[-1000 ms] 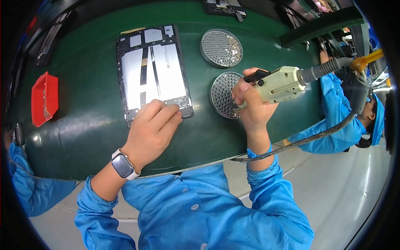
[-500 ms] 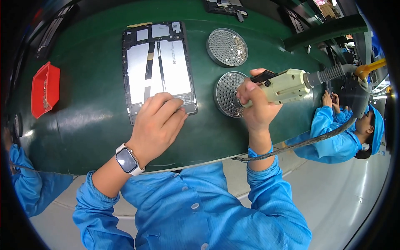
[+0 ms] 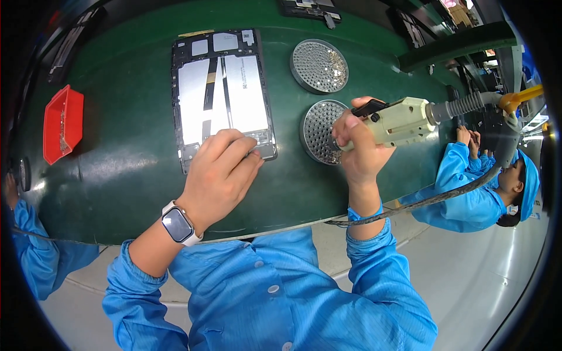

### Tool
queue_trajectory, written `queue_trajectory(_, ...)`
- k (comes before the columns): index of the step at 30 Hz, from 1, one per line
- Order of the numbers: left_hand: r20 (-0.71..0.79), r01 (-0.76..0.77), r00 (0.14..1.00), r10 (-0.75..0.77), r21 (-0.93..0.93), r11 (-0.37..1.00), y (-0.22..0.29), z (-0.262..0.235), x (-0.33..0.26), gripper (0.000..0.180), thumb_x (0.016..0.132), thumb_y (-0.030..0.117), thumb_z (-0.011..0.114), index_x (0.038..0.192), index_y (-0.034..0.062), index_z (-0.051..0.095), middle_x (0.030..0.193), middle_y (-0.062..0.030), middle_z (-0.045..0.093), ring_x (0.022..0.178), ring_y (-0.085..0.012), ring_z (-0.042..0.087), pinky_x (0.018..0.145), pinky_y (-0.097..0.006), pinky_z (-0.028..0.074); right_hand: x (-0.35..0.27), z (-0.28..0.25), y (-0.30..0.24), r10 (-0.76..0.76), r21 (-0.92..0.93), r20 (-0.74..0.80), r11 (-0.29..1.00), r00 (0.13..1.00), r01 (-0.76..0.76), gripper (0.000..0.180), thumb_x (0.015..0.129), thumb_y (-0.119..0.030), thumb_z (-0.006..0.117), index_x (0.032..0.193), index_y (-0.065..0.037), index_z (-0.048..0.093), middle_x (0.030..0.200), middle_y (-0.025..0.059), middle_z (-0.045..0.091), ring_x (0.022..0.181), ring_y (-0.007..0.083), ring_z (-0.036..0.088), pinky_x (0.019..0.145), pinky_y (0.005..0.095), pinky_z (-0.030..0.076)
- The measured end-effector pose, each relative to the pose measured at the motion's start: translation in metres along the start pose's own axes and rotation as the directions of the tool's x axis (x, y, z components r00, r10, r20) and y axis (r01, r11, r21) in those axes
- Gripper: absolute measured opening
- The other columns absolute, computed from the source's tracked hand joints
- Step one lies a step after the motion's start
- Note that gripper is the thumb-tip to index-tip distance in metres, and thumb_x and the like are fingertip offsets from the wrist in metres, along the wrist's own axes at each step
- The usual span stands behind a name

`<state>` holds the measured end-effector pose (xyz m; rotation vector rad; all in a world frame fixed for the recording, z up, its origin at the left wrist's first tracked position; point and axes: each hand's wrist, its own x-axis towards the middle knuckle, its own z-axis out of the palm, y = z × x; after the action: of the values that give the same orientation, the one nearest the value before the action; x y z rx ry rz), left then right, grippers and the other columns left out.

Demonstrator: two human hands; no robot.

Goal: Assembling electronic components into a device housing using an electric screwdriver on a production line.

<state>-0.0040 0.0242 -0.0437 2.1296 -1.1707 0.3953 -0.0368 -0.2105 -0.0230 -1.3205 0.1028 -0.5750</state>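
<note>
An opened tablet (image 3: 222, 93) with bare silver inner parts lies on the green bench (image 3: 117, 175). My left hand (image 3: 219, 175) rests flat on its near right corner, fingers together, a watch on the wrist. My right hand (image 3: 360, 149) is wrapped around a cream electric screwdriver (image 3: 398, 121) with a hose at its rear. The driver's tip sits over the nearer of two round perforated screw trays (image 3: 316, 131). The farther screw tray (image 3: 319, 65) lies behind it.
A red bin (image 3: 61, 123) with small parts sits at the bench's left end. A co-worker in blue (image 3: 486, 187) works at the right. Another blue sleeve (image 3: 35, 257) shows at the lower left. Dark fixtures line the far edge.
The view has shifted slightly. My right hand with the screwdriver stays over the nearer screw tray, and my left hand keeps pressing on the tablet's corner.
</note>
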Motion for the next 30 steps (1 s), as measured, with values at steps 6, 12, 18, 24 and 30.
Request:
queue_trajectory(6,0.011,-0.029,1.000,0.029,0.017,0.999,-0.001,0.001,-0.003,0.023,0.068,0.001,0.076,0.089,0.0000,0.066,0.099,-0.0091,0.062,0.093,-0.0280,0.060,0.073,-0.038,0.051,-0.002,0.006,-0.004,0.003,-0.059,0.020,0.998,1.000,-0.002,0.027,0.080,0.004,0.066,0.106,0.005,0.057,0.071,0.0065,0.057,0.052,0.0107,0.053,0.048,0.0236,0.044)
queue_trajectory(12,-0.024,-0.040,0.999,0.040,0.026,0.999,-0.002,0.000,-0.005,0.013,0.071,0.003,0.072,0.082,-0.0009,0.065,0.095,-0.0088,0.060,0.093,-0.0255,0.058,0.072,-0.036,0.049,-0.005,0.050,-0.027,-0.075,0.013,0.124,0.997,0.989,0.074,0.031,0.084,-0.003,0.056,0.114,0.005,0.053,0.059,0.0042,0.047,0.050,0.0128,0.044,0.052,0.0328,0.042)
queue_trajectory(18,-0.032,0.006,0.999,-0.007,-0.047,0.999,-0.005,0.002,-0.006,0.014,0.071,0.004,0.072,0.082,-0.0007,0.066,0.095,-0.0081,0.059,0.091,-0.0250,0.057,0.073,-0.035,0.049,-0.014,0.066,-0.001,0.019,-0.017,0.208,1.000,0.978,-0.016,0.030,0.084,-0.001,0.054,0.113,0.005,0.051,0.062,0.0055,0.048,0.050,0.0132,0.045,0.052,0.0319,0.043)
queue_trajectory(24,-0.039,0.024,0.999,-0.027,-0.077,0.997,-0.008,0.003,-0.010,0.013,0.071,0.005,0.072,0.082,0.0007,0.067,0.096,-0.0079,0.059,0.093,-0.0249,0.057,0.075,-0.036,0.048,-0.019,0.071,0.008,0.054,-0.020,0.236,0.999,0.970,-0.051,0.028,0.083,0.001,0.053,0.111,0.004,0.051,0.063,0.0064,0.049,0.051,0.0132,0.045,0.052,0.0315,0.043)
queue_trajectory(30,-0.048,0.022,0.999,-0.026,-0.084,0.996,-0.008,0.003,-0.009,0.013,0.071,0.005,0.072,0.082,0.0008,0.067,0.096,-0.0077,0.059,0.093,-0.0246,0.057,0.074,-0.036,0.048,-0.019,0.064,0.018,-0.038,-0.132,0.282,0.988,0.959,0.078,0.026,0.082,0.002,0.055,0.109,0.002,0.051,0.065,0.0068,0.051,0.051,0.0129,0.046,0.052,0.0300,0.044)
